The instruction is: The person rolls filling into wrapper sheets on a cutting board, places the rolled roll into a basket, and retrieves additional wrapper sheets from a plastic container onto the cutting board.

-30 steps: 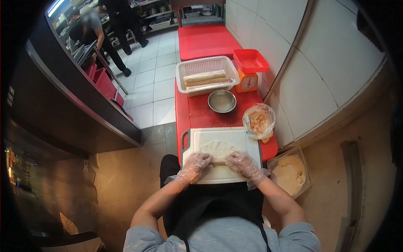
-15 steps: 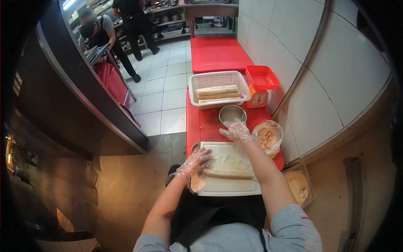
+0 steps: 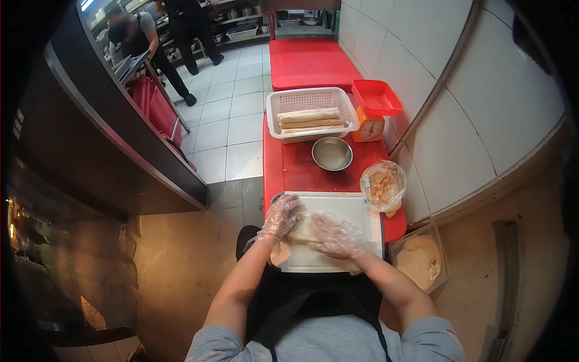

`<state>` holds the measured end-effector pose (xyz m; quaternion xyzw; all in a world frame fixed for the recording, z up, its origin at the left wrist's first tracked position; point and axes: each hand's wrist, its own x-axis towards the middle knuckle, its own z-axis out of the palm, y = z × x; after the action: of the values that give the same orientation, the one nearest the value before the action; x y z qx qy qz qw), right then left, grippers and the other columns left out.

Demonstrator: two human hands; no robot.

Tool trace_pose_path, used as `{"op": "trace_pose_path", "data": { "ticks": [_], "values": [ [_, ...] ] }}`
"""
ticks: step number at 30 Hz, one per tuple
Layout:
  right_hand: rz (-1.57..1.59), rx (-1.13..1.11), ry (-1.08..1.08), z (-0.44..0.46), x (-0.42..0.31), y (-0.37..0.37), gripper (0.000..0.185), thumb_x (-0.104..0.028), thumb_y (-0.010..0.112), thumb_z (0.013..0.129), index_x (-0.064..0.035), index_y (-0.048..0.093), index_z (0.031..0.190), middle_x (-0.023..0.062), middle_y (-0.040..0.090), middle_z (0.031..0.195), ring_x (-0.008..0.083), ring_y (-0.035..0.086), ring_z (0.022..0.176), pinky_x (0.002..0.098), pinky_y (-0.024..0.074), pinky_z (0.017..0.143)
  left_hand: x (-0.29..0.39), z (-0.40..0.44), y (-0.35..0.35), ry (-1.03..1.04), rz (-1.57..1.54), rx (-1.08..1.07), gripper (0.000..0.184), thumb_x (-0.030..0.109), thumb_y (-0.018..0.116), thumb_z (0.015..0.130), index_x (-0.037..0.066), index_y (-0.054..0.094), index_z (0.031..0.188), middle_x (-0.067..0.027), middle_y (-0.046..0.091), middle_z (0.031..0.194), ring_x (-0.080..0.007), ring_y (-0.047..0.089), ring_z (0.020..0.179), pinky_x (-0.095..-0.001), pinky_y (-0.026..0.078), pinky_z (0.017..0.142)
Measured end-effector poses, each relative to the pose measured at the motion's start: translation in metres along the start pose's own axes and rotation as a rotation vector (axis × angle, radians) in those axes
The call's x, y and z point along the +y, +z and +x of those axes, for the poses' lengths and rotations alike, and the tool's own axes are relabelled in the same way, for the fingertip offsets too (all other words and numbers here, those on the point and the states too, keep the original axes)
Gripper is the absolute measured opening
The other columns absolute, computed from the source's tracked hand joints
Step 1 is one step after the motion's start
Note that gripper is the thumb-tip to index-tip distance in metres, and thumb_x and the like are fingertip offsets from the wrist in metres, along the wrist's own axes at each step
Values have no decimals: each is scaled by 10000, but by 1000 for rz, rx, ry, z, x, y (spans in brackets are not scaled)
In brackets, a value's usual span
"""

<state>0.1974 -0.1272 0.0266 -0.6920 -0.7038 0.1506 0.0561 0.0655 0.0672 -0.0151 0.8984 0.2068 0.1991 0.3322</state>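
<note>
A pale, thin wrapper sheet point(image 3: 309, 224), partly rolled, lies on the white cutting board point(image 3: 325, 264). My left hand point(image 3: 281, 218), in a clear plastic glove, rests at the sheet's left end with its fingers extended. Over the middle and right of the sheet lies my right hand point(image 3: 335, 236), gloved too, fingers spread flat and somewhat blurred; it covers much of the roll. Beyond the board stands a metal bowl point(image 3: 332, 154) of cloudy liquid. A plastic-lined bowl of orange-pink filling point(image 3: 383, 186) is at the board's upper right.
A white basket point(image 3: 278, 96) with several long rolls and an orange scale point(image 3: 369, 128) with a red tray stand farther back on the red table point(image 3: 283, 172). A tub of pale powder point(image 3: 419, 256) is low at the right. Two people point(image 3: 142, 39) are at the upper left.
My right hand reached from the sheet to the metal bowl, then came back onto the sheet. My left hand moved from the roll to the sheet's left end and opened. The camera view shifted.
</note>
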Motion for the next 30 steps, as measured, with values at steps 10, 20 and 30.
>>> {"op": "trace_pose_path", "data": {
  "ticks": [10,20,30],
  "values": [
    [-21,29,62,-56,66,6,752,-539,423,998,39,393,1478,232,329,1577,331,282,1487,429,186,1238,3,-4,0,84,87,9,404,93,726,812,85,672,1212,-155,585,1368,-352,511,1306,-480,403,1108],
    [-64,280,102,-75,-20,35,704,-489,559,940,-6,461,1442,217,426,1521,369,367,1435,496,271,1176,69,-86,27,318,507,-442,671,323,586,931,42,370,1500,-158,288,1611,-351,272,1485,-606,246,1148],
    [38,599,-4,-40,29,54,277,-151,707,795,-69,701,1059,109,677,974,322,638,911,446,515,810,50,-52,22,346,376,-195,382,175,575,907,117,610,1283,-86,624,1155,-311,611,1038,-436,490,907]
  ]
}}
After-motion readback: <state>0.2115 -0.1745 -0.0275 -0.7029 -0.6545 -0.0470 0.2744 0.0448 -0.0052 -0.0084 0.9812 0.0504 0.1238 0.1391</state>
